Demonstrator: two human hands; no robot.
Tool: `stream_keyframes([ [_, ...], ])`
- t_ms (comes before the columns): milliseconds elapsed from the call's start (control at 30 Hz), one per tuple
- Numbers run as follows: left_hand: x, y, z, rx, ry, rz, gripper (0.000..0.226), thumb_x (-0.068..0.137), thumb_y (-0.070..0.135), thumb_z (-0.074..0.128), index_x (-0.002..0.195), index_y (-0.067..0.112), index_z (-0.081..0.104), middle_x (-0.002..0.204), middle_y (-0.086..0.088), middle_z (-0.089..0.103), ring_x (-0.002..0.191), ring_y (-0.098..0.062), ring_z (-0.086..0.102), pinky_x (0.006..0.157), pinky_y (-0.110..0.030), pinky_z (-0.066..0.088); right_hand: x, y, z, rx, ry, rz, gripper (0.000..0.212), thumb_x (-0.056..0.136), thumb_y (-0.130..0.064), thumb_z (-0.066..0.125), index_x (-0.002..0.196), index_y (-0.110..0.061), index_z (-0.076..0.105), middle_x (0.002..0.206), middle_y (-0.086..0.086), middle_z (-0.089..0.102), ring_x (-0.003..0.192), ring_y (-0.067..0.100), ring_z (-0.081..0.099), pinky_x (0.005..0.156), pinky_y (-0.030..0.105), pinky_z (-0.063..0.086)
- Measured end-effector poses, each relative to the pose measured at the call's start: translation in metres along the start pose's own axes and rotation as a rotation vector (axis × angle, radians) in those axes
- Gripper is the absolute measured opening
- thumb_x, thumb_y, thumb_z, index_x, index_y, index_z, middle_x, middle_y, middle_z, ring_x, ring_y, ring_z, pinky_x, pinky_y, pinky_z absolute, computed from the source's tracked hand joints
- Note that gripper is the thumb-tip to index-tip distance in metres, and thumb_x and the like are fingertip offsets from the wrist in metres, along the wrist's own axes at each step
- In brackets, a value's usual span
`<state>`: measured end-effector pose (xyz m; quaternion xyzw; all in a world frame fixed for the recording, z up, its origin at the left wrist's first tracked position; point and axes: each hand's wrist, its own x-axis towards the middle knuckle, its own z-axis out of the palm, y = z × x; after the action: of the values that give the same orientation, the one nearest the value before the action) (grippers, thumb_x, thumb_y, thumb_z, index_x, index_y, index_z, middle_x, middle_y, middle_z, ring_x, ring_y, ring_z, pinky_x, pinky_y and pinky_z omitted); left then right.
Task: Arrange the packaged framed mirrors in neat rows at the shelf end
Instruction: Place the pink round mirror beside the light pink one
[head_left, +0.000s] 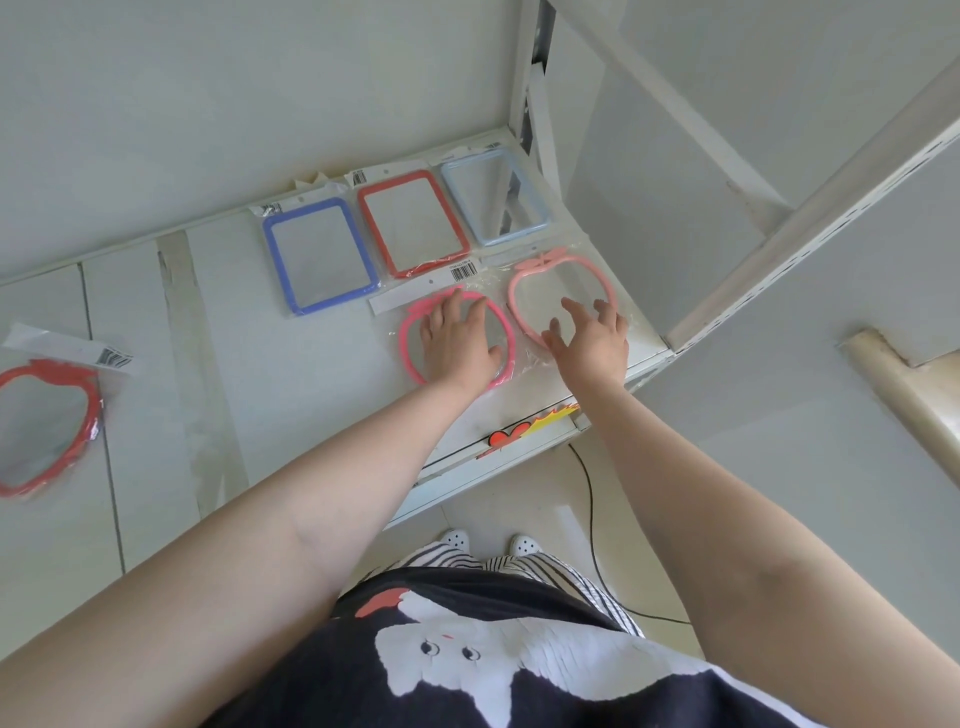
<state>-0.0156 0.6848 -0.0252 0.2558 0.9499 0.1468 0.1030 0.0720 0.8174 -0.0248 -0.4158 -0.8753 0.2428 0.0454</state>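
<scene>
Three rectangular packaged mirrors lie in a back row on the white shelf (260, 364): a blue-framed mirror (270, 244), a red-framed mirror (366, 205) and a pale blue-framed mirror (540, 208). In front of them lie two apple-shaped ones. My left hand (457, 343) rests flat on the hot pink apple mirror (405, 338), fingers spread. My right hand (592, 343) lies with fingers apart on the light pink apple mirror (517, 296) at the shelf's right end. A red apple-shaped mirror (91, 410) sits apart at the far left.
The shelf's right end meets a white upright post (524, 78) and a slanted perforated rail (810, 239). Flame and heart stickers (519, 428) mark the front edge. A black cable (589, 509) runs over the floor by my feet.
</scene>
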Motion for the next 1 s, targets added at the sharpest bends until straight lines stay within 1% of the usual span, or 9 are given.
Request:
stream_keyframes([
  [100, -0.007, -0.001, -0.005, -0.021, 0.039, 0.089, 0.045, 0.086, 0.022, 0.057, 0.131, 0.018, 0.051, 0.139, -0.004, 0.050, 0.131, -0.027, 0.042, 0.105, -0.039, 0.034, -0.013, -0.004, -0.003, 0.014, -0.029, -0.079, 0.044, 0.093, -0.033, 0.057, 0.136, -0.025, 0.052, 0.145, 0.005, 0.041, 0.134, 0.023, 0.039, 0.096, 0.040, 0.048],
  [200, -0.018, -0.004, -0.011, -0.038, 0.063, 0.172, 0.033, 0.088, 0.018, 0.055, 0.120, 0.015, 0.058, 0.123, -0.006, 0.061, 0.117, -0.030, 0.053, 0.094, -0.038, 0.039, -0.029, -0.008, -0.008, 0.018, -0.071, -0.129, 0.044, 0.091, -0.029, 0.060, 0.135, -0.022, 0.053, 0.141, 0.002, 0.046, 0.129, 0.021, 0.045, 0.089, 0.036, 0.047],
  [367, -0.045, -0.015, -0.022, -0.084, 0.063, 0.176, 0.045, 0.085, 0.010, 0.057, 0.130, 0.015, 0.056, 0.130, -0.007, 0.060, 0.122, -0.028, 0.052, 0.103, -0.036, 0.039, -0.057, -0.017, -0.017, -0.051, -0.105, -0.223, 0.043, 0.091, -0.027, 0.060, 0.133, -0.021, 0.054, 0.135, 0.003, 0.050, 0.128, 0.024, 0.044, 0.087, 0.039, 0.048],
  [433, -0.061, -0.021, -0.029, -0.089, 0.075, 0.158, 0.048, 0.084, 0.008, 0.056, 0.131, 0.016, 0.055, 0.132, -0.006, 0.059, 0.123, -0.026, 0.052, 0.103, -0.034, 0.040, -0.069, -0.021, -0.020, -0.072, -0.124, -0.267, 0.043, 0.091, -0.028, 0.061, 0.133, -0.021, 0.054, 0.133, 0.004, 0.052, 0.127, 0.024, 0.046, 0.084, 0.038, 0.049],
  [533, -0.096, -0.031, -0.039, -0.088, 0.129, 0.098, 0.046, 0.084, 0.007, 0.054, 0.129, 0.017, 0.057, 0.131, -0.004, 0.060, 0.120, -0.027, 0.055, 0.098, -0.034, 0.043, -0.092, -0.024, -0.023, -0.119, -0.148, -0.364, 0.042, 0.092, -0.026, 0.060, 0.133, -0.022, 0.054, 0.132, 0.005, 0.053, 0.126, 0.025, 0.046, 0.083, 0.037, 0.048],
  [633, -0.141, -0.041, -0.042, -0.114, 0.155, -0.020, 0.043, 0.085, 0.007, 0.053, 0.126, 0.019, 0.058, 0.126, -0.004, 0.062, 0.116, -0.027, 0.056, 0.095, -0.033, 0.044, -0.122, -0.023, -0.019, -0.096, -0.182, -0.437, 0.041, 0.091, -0.025, 0.059, 0.132, -0.022, 0.054, 0.132, 0.005, 0.053, 0.126, 0.026, 0.046, 0.086, 0.038, 0.049],
  [733, -0.193, -0.054, -0.038, -0.221, 0.162, -0.190, 0.044, 0.085, 0.007, 0.051, 0.127, 0.018, 0.058, 0.126, -0.002, 0.061, 0.119, -0.023, 0.055, 0.095, -0.030, 0.044, -0.158, -0.021, -0.006, -0.074, -0.218, -0.489, 0.041, 0.091, -0.025, 0.059, 0.131, -0.021, 0.055, 0.132, 0.005, 0.054, 0.122, 0.026, 0.048, 0.086, 0.038, 0.049],
  [867, -0.251, -0.083, -0.043, -0.218, 0.185, -0.294, 0.043, 0.085, 0.006, 0.052, 0.127, 0.017, 0.058, 0.127, -0.002, 0.061, 0.119, -0.022, 0.056, 0.095, -0.030, 0.046, -0.206, -0.025, 0.014, -0.051, -0.286, -0.537, 0.041, 0.091, -0.025, 0.059, 0.131, -0.020, 0.055, 0.131, 0.007, 0.054, 0.124, 0.027, 0.046, 0.088, 0.037, 0.047],
  [1000, -0.287, -0.116, -0.059, -0.204, 0.239, -0.403, 0.045, 0.085, 0.005, 0.052, 0.127, 0.017, 0.057, 0.127, -0.002, 0.061, 0.118, -0.024, 0.056, 0.095, -0.033, 0.047, -0.239, -0.047, 0.021, -0.065, -0.328, -0.659, 0.040, 0.092, -0.026, 0.057, 0.131, -0.020, 0.054, 0.128, 0.008, 0.055, 0.123, 0.028, 0.047, 0.082, 0.036, 0.047],
])
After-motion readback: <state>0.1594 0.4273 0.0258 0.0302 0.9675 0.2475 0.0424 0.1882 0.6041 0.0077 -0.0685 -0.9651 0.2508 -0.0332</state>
